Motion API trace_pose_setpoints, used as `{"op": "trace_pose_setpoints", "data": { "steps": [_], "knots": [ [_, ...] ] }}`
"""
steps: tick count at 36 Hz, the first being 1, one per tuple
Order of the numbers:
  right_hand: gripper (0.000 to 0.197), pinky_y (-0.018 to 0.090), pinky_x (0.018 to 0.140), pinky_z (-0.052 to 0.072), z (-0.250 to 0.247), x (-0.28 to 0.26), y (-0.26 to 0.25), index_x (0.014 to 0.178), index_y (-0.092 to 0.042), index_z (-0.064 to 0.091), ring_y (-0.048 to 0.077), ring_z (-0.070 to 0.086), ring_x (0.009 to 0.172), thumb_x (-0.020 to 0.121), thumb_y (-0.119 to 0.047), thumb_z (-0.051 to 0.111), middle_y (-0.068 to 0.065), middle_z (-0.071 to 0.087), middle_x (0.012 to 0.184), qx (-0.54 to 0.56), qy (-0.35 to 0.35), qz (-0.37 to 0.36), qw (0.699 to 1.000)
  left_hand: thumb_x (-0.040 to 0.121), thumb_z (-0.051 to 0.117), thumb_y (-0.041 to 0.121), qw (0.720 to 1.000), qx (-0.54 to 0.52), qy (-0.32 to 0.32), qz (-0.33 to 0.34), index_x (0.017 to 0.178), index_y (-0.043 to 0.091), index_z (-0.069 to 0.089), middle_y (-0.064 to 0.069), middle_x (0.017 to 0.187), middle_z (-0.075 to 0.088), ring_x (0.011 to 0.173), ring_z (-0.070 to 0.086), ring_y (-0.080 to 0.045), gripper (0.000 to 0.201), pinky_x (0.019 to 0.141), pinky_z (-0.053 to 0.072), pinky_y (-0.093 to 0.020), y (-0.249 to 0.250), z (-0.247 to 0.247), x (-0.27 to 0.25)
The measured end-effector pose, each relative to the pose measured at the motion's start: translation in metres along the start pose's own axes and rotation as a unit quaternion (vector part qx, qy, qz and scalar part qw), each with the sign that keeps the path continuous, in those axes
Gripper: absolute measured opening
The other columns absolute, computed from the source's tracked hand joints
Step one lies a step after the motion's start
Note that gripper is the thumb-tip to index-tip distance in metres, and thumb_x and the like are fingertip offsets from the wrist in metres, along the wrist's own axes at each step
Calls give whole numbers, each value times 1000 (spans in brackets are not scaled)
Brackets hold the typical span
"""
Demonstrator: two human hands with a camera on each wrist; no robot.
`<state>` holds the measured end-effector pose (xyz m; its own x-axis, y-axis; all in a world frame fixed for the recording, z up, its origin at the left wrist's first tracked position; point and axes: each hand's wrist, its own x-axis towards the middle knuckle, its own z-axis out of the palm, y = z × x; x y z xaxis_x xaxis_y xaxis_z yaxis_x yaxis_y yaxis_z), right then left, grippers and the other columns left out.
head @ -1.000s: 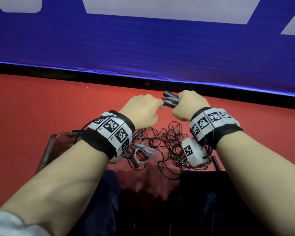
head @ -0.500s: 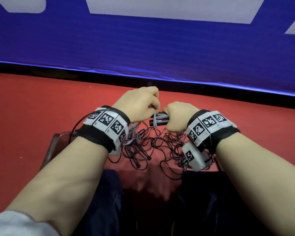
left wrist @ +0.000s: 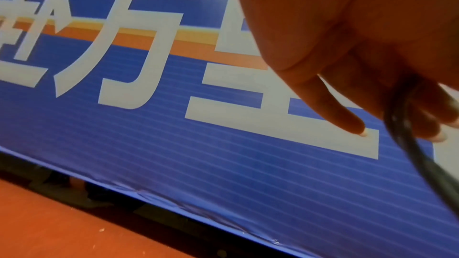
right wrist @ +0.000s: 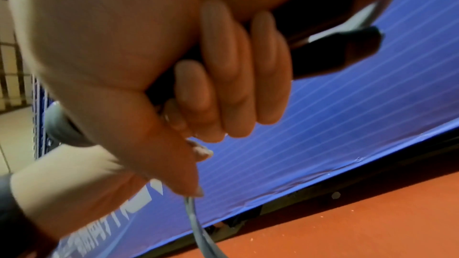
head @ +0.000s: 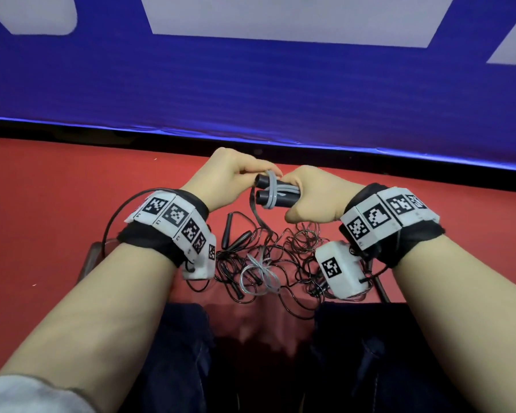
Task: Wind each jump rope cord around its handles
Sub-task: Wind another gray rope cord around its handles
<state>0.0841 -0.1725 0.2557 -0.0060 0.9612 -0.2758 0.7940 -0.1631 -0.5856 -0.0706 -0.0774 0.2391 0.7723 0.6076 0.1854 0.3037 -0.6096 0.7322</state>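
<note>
Two black handles [head: 276, 194] are held side by side in the right hand [head: 313, 195], its grip fully curled round them. A grey cord [head: 271, 192] is wrapped over them and pinched by the left hand [head: 236, 177]. More ropes [head: 259, 260] lie tangled just below, near the knees. Each turn is best laid tight beside the last, with tension kept so loops cannot slip off the handle ends.

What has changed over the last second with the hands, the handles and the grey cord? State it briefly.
The left hand has carried the grey cord up and over the pair of black handles, so crossing turns now show around them. The handle ends now point left toward the left hand instead of up and away. The right hand still grips the handles; the tangle of black ropes below lies as before.
</note>
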Motion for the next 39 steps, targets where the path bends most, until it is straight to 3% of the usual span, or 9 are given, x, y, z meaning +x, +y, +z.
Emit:
{"op": "trace_pose_setpoints", "data": {
  "steps": [4,8,11,14,18,21,29,36,39],
  "knots": [
    [35,20,42,29,-7,-1,-4,59,-17,40,9,36,40,71,1,67,-4,40,52,12,68,3,998,89,59,0,998,-47,43,2,98,31,70,0,95,74,90,67,-5,35,83,50,-18,4,1,2],
    [32,21,44,28,-10,-1,-5,60,-17,40,14,37,44,70,2,63,-3,40,53,17,113,11,993,87,55,-4,996,-65,58,-7,96,24,72,-13,86,73,84,66,-28,34,80,52,-35,5,4,4],
    [27,24,47,29,-8,0,-5,60,-19,41,18,40,48,70,-2,58,-2,43,54,3,170,26,985,91,52,-4,993,-104,60,-3,91,14,72,-9,70,68,65,64,-16,27,68,53,-25,6,6,6],
    [15,26,48,32,-9,1,-6,67,-18,46,19,46,53,71,-7,55,-2,48,60,-25,248,48,967,95,47,-3,987,-142,70,-11,81,19,65,-1,63,61,55,58,-9,32,61,49,-19,9,10,8],
    [13,24,48,31,-11,3,-6,68,-18,45,18,46,54,72,-9,54,-2,49,61,-34,275,67,958,100,46,6,968,-233,76,-54,78,16,60,7,56,56,49,49,-9,28,55,45,-25,14,20,9],
    [15,25,48,31,-13,4,-6,65,-18,43,19,45,54,71,-9,53,-1,48,60,-21,284,78,955,99,47,7,951,-287,79,-78,75,15,57,4,54,54,46,44,-10,27,53,39,-29,16,26,10],
    [20,27,48,32,-22,7,0,62,-17,42,19,44,53,74,-11,56,0,47,59,29,300,109,947,100,46,13,899,-417,68,-120,80,7,60,0,56,54,50,47,-11,24,57,45,-24,28,41,8],
    [15,28,55,41,-29,8,14,62,-17,46,22,47,53,71,-7,52,1,48,59,53,292,160,941,99,48,17,923,-358,35,-137,79,7,61,1,57,52,56,51,-11,26,77,49,-35,28,50,3],
    [13,28,57,42,-30,11,21,64,-17,47,23,49,54,71,-8,53,1,50,60,46,285,178,941,99,49,18,943,-307,23,-128,80,6,60,3,53,49,58,51,-14,26,79,50,-37,30,52,3]
  ]
}}
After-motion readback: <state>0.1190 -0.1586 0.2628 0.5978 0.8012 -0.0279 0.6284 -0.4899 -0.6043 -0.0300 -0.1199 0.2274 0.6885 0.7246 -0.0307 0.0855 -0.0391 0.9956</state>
